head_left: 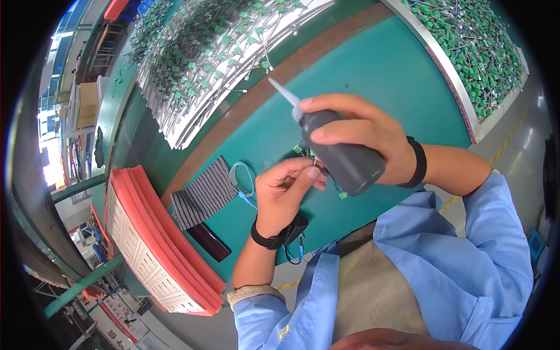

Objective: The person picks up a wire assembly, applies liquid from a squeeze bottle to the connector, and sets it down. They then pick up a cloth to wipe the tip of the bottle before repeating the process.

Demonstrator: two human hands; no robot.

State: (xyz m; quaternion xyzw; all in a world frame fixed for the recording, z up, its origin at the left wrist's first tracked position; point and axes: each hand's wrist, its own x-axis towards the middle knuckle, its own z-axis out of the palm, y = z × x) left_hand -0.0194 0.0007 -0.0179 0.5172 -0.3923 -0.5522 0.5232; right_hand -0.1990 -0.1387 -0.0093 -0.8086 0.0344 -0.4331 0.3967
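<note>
Though aslant, bottle (pixel 349 162) in right hand (pixel 382 134)

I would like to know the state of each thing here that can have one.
Black bottle, tilted, nozzle toward picture's upper left.
Right hand, closed around the bottle.
Left hand, pinching a small part, mostly hidden.
Striped cloth, spread on the table.
Phone, lying flat, unlit.
Green connectors, heaped loosely in the right-side tray.
</note>
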